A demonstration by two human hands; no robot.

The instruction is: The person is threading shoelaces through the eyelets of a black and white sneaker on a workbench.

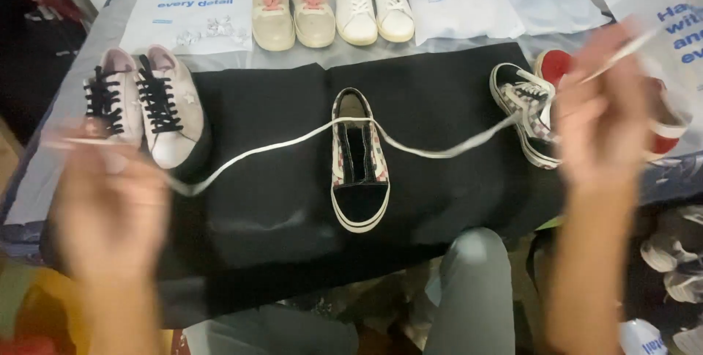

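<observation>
Flat white woven lace (293, 142), matt black cloth mat (278, 201), checkered canvas shoe (359, 161) with smooth black toe

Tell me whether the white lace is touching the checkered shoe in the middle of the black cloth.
Touching. The head view shows the white lace running straight across the checkered shoe at its top eyelets, with no gap either side.

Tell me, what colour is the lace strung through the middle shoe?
White lace, seen in the head view.
</observation>
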